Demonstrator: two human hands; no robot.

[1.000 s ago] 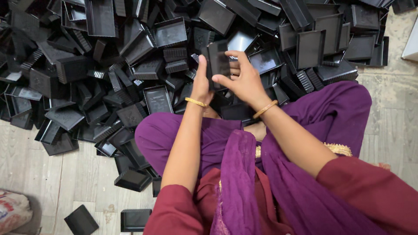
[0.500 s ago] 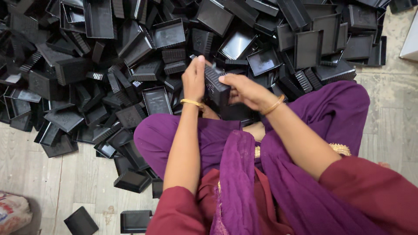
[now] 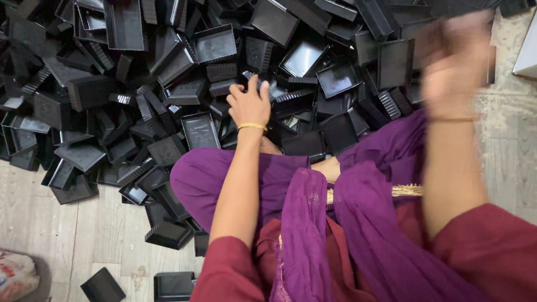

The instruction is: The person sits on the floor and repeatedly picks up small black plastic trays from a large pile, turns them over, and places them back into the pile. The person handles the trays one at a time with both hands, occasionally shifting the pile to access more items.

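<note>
From my remote seat, the head view looks straight down on a person sitting on a pale plank floor [image 3: 67, 235], knees folded under purple cloth [image 3: 279, 173], at the edge of a great heap of black trays [image 3: 168, 67]. The left hand [image 3: 249, 103] is stretched out over the near edge of the heap, a gold bangle [image 3: 253, 126] at the wrist, its fingers curled down among the trays; it touches them, and I see the fingertips bent round what looks like the rim of one small tray [image 3: 279, 92], though the jumble of black on black keeps me from being sure of a full grip. The right hand [image 3: 456, 61] is up and off to the right, above the far side of the heap, and is smeared by motion blur (only a pinkish shape and a thin bangle line show), so I cannot tell how far it is open or whether anything is in it.

The trays are shallow, rectangular, ribbed on their sides, lying at every angle: some hollow side up, some on edge, some nested. The heap fills the whole upper part of the view and runs up against the person's knees. A few strays lie apart on the floor near the left knee, one [image 3: 168, 235] just beside the purple cloth and two more [image 3: 103, 286] at the bottom edge. A printed sack [image 3: 17, 277] shows in the bottom left corner, and a pale box corner [image 3: 528, 50] at the right edge.
</note>
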